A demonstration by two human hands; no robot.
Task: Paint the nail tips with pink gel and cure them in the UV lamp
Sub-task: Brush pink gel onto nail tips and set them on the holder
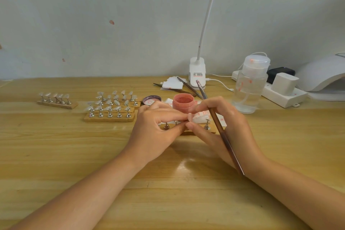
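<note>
My left hand (pixel 157 129) and my right hand (pixel 222 127) meet over a small wooden stand strip (pixel 197 132) with metal pegs. Left fingers pinch something small at the meeting point; the item itself is hidden. My right hand holds a long brown brush (pixel 216 117), bristles pointing up and away, while its fingertips also pinch at the same spot. The open jar of pink gel (pixel 183 101) stands just behind the hands, its lid (pixel 151 99) to the left. Clear nail tips on stands (pixel 112 106) fill wooden strips at left. The white UV lamp (pixel 323 74) sits far right.
A clear pump bottle (pixel 249 87) stands right of the jar. A white power strip (pixel 280 92) with chargers lies before the UV lamp. A clip lamp base (pixel 197 73), white pads and tweezers (pixel 179 87) sit behind. Another strip of tips (pixel 57 100) lies far left. Stained wipes (pixel 201 115) lie under the hands.
</note>
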